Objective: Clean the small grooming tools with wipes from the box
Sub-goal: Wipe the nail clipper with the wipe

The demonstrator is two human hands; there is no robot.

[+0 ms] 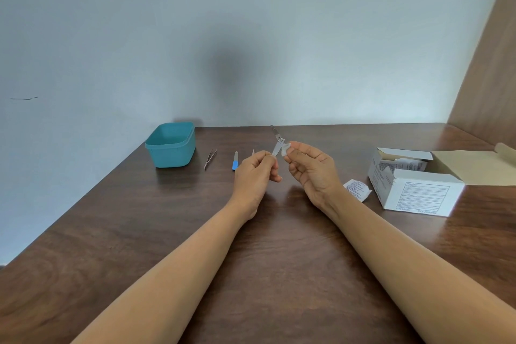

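My left hand (pixel 255 173) pinches the lower end of a metal nail clipper (pixel 277 142), held upright above the table with its lever swung open. My right hand (pixel 310 167) pinches a small white wipe (pixel 286 148) against the clipper's head. On the table behind lie metal tweezers (pixel 210 158) and a blue-handled nail file (pixel 235 161). A thin pale tip (pixel 253 152) shows just above my left hand. The open white wipe box (pixel 418 190) stands at the right with packets inside.
A teal plastic tub (pixel 171 145) stands at the table's back left, near the wall. A torn white wipe packet (pixel 356 188) lies just left of the box. The dark wooden table (pixel 195 232) meets a wooden panel at the far right.
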